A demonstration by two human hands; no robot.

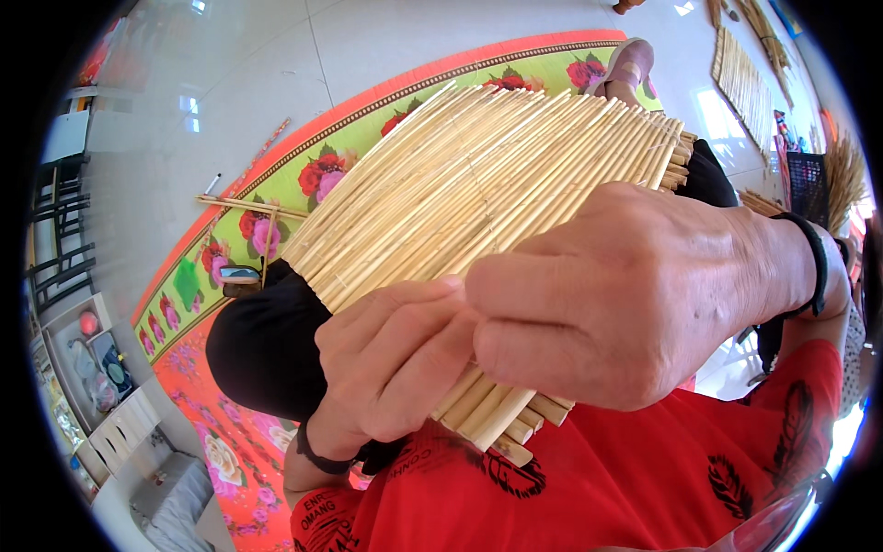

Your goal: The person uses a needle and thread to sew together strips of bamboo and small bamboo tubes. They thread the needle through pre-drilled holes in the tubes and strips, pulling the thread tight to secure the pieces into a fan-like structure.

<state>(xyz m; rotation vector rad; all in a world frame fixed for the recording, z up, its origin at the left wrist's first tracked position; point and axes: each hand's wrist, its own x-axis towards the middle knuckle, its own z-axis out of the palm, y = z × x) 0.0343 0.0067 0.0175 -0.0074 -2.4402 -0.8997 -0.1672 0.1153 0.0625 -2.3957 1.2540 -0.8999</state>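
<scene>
A mat of straw-coloured reed stalks (432, 175) lies across my lap, its stalks side by side and bound by thin cross threads. Over its near edge, my left hand (395, 354) and my right hand (607, 294) meet with curled fingers. Both are closed in a pinch, fingertip to fingertip. Whatever is between the fingers is hidden, mostly behind the right hand. Beneath the hands, the cut ends of several thicker stalks (492, 414) stick out toward my red shirt.
Under me spreads a floral floor mat (322, 175) with a red border. Loose sticks (248, 207) and a phone (241, 274) lie left of my knee. Another reed mat (743, 92) rests on the tiles at far right, near a black basket (808, 184). A storage box (87, 359) stands at left.
</scene>
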